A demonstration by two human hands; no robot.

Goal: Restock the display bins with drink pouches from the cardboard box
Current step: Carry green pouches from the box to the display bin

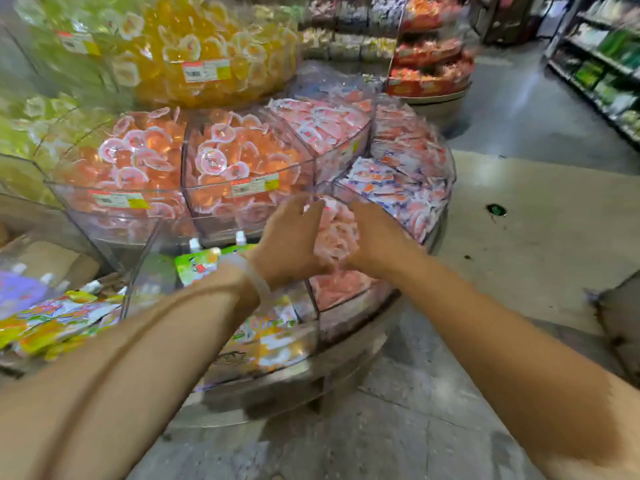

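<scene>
- Head view: both hands meet over a lower-tier display bin (349,299) of the round tiered stand. Between them is a bundle of pink drink pouches (334,233), carried from either side, probably so a whole stack can be lowered into the bin at once without spilling.
- The left hand (289,237) lies against the left of the bundle with its fingers reaching up and forward; its grip reads as grasping the pouches, though motion blur hides the fingertips.
- The right hand (372,237) closes on the bundle from the right, and its grip likewise looks clenched around the pouches. How firmly, I cannot tell.
- The bundle hangs just above pink pouches already lying in that bin, so the compartment matches the product. The bin looks partly filled, so I judge the restocking is under way.
- A clear divider wall (313,299) separates this bin from the one to its left, which holds green and orange spouted pouches (197,265). The wall stands close to the left wrist and could catch the load on the way down.
- Above, the bins of orange jelly cups (239,157) overhang the target and narrow the way in.
- What may be the cardboard box (52,261) shows at the far left behind clear plastic, well apart from the hands.
- Grocery shelves (609,67) line the aisle on the far right.
</scene>
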